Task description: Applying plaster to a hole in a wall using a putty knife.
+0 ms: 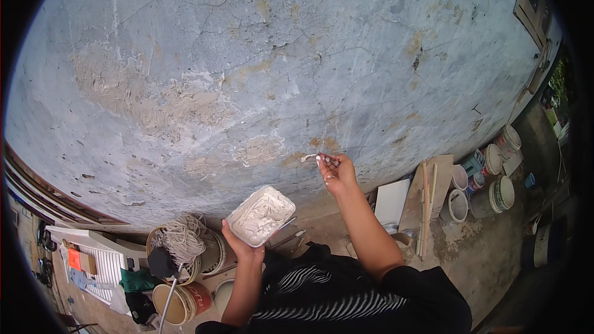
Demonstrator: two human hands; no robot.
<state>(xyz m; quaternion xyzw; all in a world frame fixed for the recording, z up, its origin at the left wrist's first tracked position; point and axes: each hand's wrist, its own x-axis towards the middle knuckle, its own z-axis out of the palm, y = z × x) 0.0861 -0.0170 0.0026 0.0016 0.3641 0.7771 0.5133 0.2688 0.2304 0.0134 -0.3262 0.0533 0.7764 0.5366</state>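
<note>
My left hand (241, 241) is closed on a rectangular white tub (231, 216), supporting it from beside and below, with the thumb along its side. Smeared off-white putty (265, 213) fills the tub. A thin straight edge of something shows beside the tub's right side; what it is I cannot make out. My right hand (337, 172) pinches a small, thin tool (309, 158) with a white putty-coated tip, held close to the wall. Its exact kind is unclear, and whether it touches the wall I cannot tell. White smears mark the fingers.
The cracked blue-grey wall (346, 55) bears a rough beige patch (154, 102). At lower left are a bundle of rope (185, 235) and a bucket (175, 304). Boards (427, 198) lean at right, near several buckets (458, 205). A window frame (55, 192) is at far left.
</note>
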